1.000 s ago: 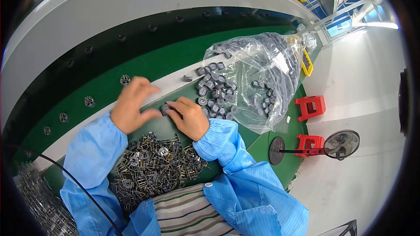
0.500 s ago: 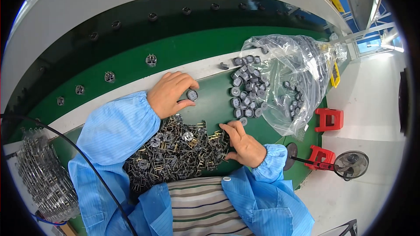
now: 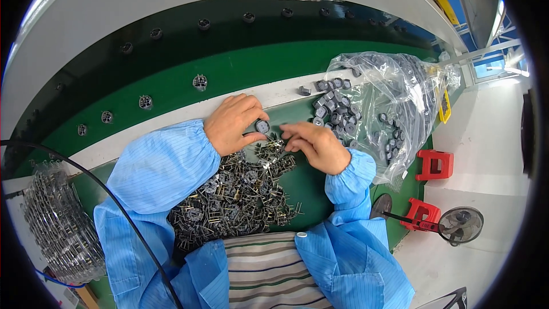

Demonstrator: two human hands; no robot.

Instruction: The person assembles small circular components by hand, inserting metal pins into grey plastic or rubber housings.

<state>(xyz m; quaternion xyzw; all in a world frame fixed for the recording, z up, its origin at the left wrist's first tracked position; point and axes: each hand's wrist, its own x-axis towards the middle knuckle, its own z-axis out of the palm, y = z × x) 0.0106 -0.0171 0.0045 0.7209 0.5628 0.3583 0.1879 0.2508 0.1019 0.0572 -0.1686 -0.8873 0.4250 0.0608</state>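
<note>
My left hand point(image 3: 235, 125) pinches a grey round plastic cap point(image 3: 262, 126) between thumb and fingers, its open side facing up. Close beside it on the right, my right hand point(image 3: 319, 147) has its thumb and fingers bent together. Its fingertips are slightly blurred, so whatever lies between them cannot be made out. Just below and left of those fingertips, some dark inserts with metal pins point(image 3: 271, 150) stick up from the pile's far edge. The large pile of pinned inserts point(image 3: 229, 200) lies between my forearms. More grey caps point(image 3: 337, 109) are heaped beyond my right hand.
A clear plastic bag point(image 3: 380, 94) spills grey caps at the right. Beyond a white ledge point(image 3: 171, 117), a green belt point(image 3: 240, 66) carries spaced pinned pieces point(image 3: 199, 82). Stacked clear trays point(image 3: 63, 223) stand left, near a black cable point(image 3: 123, 206). Red stools point(image 3: 436, 164) and a fan point(image 3: 460, 225) are right.
My right hand has moved away from the pile's right edge, up and left toward the cap. Some pinned inserts now sit farther up near its fingers. My left hand still holds the cap.
</note>
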